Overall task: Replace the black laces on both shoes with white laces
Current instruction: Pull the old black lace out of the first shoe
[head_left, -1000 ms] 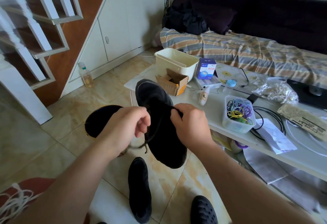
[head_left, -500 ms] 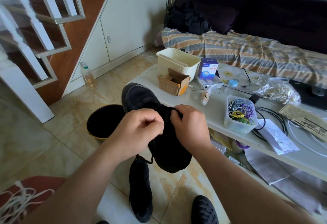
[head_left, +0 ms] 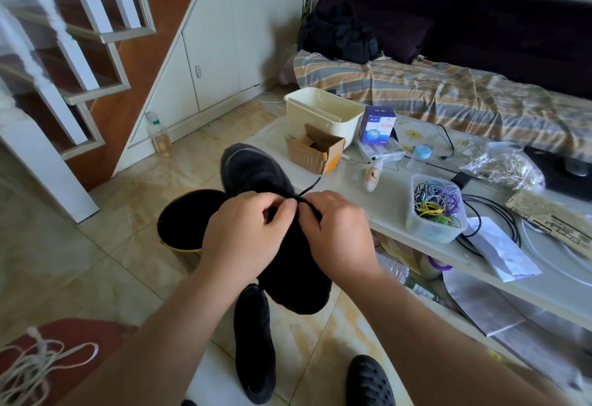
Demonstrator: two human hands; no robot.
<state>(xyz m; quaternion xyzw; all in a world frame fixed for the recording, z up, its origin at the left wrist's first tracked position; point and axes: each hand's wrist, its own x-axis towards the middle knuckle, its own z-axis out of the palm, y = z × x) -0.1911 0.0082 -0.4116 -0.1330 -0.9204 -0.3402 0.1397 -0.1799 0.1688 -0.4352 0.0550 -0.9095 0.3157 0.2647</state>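
So you've brought your left hand (head_left: pixel 243 232) back in since a second ago: back then it was off to the side of the held shoe (head_left: pixel 256 181) tugging at lace, now both hands are bunched together right over the throat of it, almost knuckle to knuckle. Your right hand (head_left: pixel 336 232) is curled down on the tongue area and your left thumb and forefinger look pinched on the black lace (head_left: pixel 309 188), with one free end now flicking out past your fingers toward the table (head_left: pixel 400 181). The shoe's also tipped up a bit, toe pointing away at the cardboard box (head_left: pixel 315 149). My read is you're working the lace out row by row, and that loose end means at least part of it is free, but you're nowhere near done. The second shoe (head_left: pixel 254 348) is on the floor below your wrists, and I can't tell whether its lace is still in. The white laces (head_left: pixel 35 364) sit in a heap on the red thing at bottom left, well apart from both shoes.
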